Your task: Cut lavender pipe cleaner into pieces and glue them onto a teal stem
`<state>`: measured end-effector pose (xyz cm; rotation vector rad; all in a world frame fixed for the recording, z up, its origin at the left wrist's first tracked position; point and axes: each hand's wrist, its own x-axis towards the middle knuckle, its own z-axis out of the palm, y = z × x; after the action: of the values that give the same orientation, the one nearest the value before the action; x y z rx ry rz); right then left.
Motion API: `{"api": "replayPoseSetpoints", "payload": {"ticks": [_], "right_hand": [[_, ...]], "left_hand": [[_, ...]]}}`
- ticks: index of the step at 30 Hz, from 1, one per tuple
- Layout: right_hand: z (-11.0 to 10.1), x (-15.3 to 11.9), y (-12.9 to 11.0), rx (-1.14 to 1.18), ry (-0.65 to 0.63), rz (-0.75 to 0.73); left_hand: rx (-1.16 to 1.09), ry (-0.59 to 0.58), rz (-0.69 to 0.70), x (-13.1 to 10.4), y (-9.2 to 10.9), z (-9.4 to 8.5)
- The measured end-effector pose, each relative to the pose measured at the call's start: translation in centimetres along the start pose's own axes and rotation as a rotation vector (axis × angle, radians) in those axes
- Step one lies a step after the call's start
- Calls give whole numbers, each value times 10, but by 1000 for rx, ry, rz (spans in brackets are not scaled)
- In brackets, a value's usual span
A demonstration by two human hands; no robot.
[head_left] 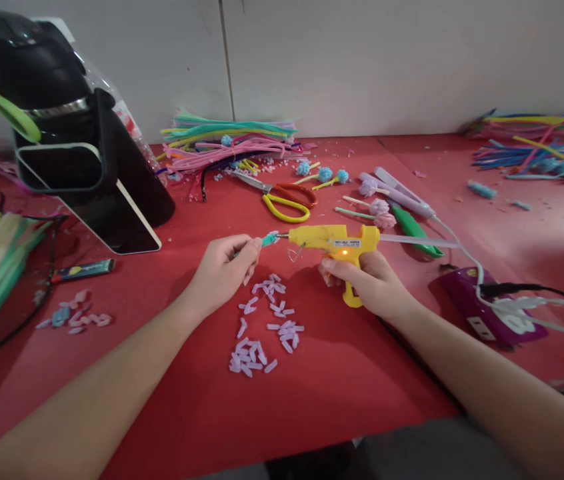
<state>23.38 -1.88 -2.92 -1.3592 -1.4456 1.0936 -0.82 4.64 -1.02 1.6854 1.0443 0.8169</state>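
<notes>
My right hand [367, 280] grips the handle of a yellow hot glue gun [322, 237], its small orange light lit and a clear glue stick [417, 241] poking out behind. The nozzle points left and meets, or nearly meets, a small teal fuzzy stem with a pale tip [269, 239]. My left hand [227, 263] pinches that teal pipe cleaner between thumb and fingers. Below the hands, short lilac pipe cleaner pieces [248, 357] lie scattered on the red tabletop [342, 373]. A thin strand of glue hangs under the nozzle.
Scissors [287, 200] lie open behind the glue gun, near finished fuzzy flowers [325, 175]. Pipe cleaner bundles [232, 140] line the wall. A black bottle [132, 147] and leaning phone [112, 213] stand left. A lilac styling iron [402, 193] and purple power strip [487, 307] with cables sit right.
</notes>
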Motion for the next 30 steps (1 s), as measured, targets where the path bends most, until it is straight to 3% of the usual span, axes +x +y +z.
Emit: {"api": "replayPoseSetpoints", "payload": {"ticks": [30], "right_hand": [[1, -3, 0, -13, 65, 85]], "left_hand": [[-4, -4, -14, 0, -1, 0]]}}
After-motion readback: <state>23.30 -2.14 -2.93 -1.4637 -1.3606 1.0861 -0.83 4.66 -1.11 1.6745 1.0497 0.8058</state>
